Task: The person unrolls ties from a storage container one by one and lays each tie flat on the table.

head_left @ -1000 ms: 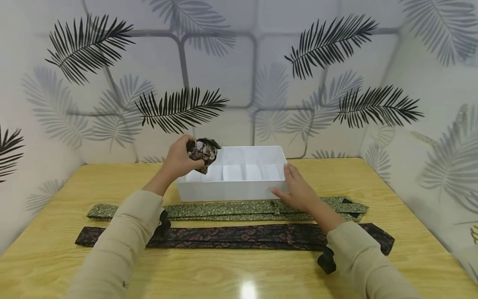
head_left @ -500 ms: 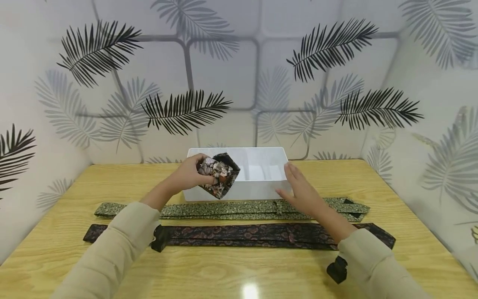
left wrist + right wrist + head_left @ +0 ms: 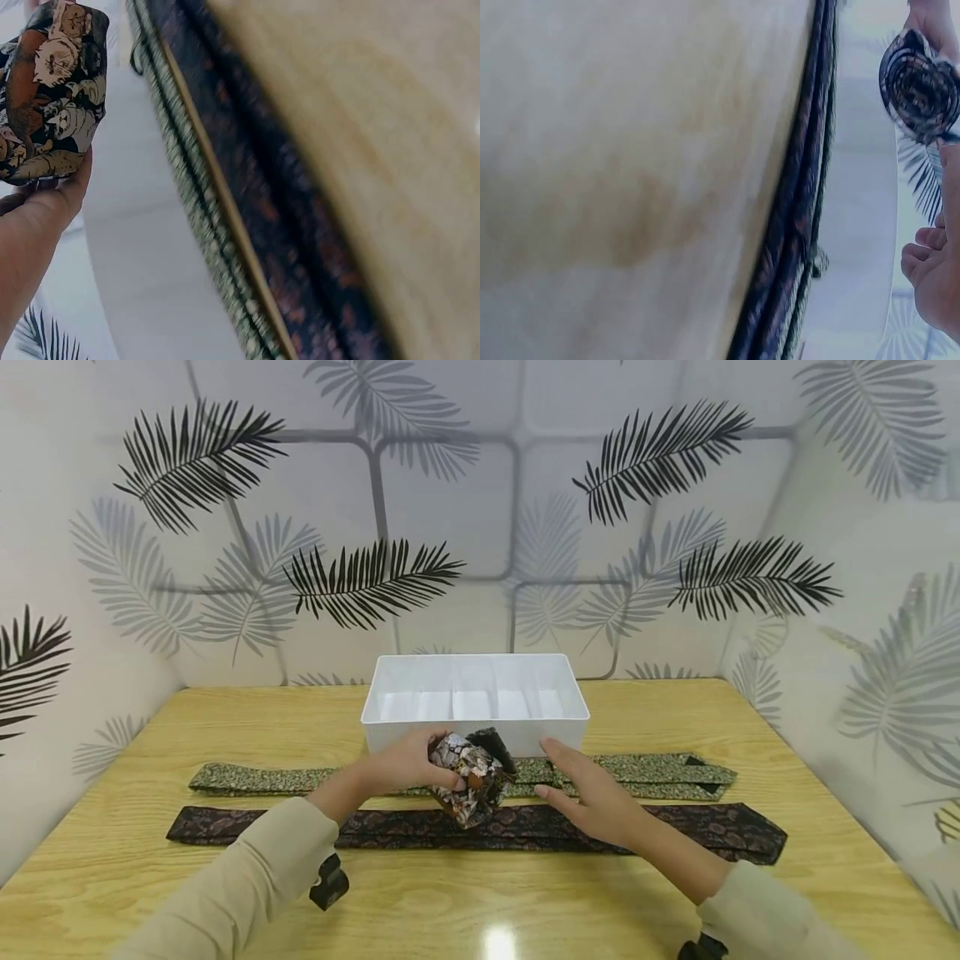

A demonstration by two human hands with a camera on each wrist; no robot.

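Fabric rolled into a patterned bundle (image 3: 471, 772) is gripped by the left hand (image 3: 408, 764), above the desk (image 3: 420, 902) before the white box (image 3: 532, 735); near it, the right hand (image 3: 596, 797) extends loose fingers. Only the right wrist view shows the bundle's spiral end (image 3: 921, 90).

Across the wood-grain worktop (image 3: 420, 902): dark tie (image 3: 525, 832) in front, green tie (image 3: 528, 772) behind (both patterned!), white divided box (image 3: 525, 733) at the back.

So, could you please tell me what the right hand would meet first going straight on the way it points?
Probably the white box: in the head view its front wall lies ahead of the right hand, though depth is unclear and the hand might pass over it.
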